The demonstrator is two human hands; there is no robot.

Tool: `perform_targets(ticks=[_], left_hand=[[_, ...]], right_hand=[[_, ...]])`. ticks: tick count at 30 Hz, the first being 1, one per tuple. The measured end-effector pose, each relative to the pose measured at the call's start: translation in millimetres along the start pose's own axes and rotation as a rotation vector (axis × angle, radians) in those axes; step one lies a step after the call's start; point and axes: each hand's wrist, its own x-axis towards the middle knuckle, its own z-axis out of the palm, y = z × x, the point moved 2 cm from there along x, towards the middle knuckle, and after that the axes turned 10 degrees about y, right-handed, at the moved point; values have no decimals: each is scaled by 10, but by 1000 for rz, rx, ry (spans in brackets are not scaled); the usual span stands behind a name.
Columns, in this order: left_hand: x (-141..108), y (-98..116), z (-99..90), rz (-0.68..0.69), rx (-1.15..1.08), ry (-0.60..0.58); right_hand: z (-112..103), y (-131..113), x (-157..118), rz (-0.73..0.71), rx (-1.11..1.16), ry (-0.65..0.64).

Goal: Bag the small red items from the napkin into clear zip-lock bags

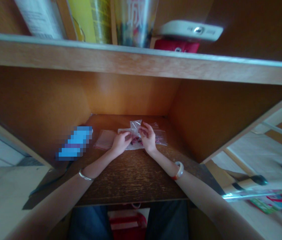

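Note:
A small clear plastic bag [135, 124] stands between my two hands above the desk. My left hand [121, 142] is closed, its fingertips pinching the bag's left lower side. On the other side my right hand [149, 138] pinches the bag between thumb and fingers. Just below the bag, dark red and pink bead-like pieces [135, 141] lie on a whitish plastic sheet or bag [137, 146]. Another clear bag [161, 136] with similar pink pieces rests right of my right hand. Flat clear bags [104, 138] lie to the left of my left hand.
The brown wooden desk [128, 176] is boxed in by side panels, with a shelf edge [141, 61] overhead. A pixelated phone-like screen [75, 143] leans at the left, with a dark cable [55, 181]. Above stand a clear cup [135, 23] and a white device [191, 30].

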Motion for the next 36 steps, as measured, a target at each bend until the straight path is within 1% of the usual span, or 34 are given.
perform_targets(ticks=[5, 10, 18, 29, 36], left_hand=[[0, -39, 16, 4, -15, 32], [7, -62, 19, -29, -67, 62], [15, -5, -4, -21, -122, 61], [7, -17, -2, -3, -97, 60], [2, -60, 30, 13, -69, 83]], right_hand=[[-12, 9, 9, -27, -18, 0], [-11, 32, 18, -1, -21, 26], [-17, -4, 15, -1, -79, 10], [-32, -4, 12, -98, -241, 1], [-39, 25, 16, -211, -365, -9]])
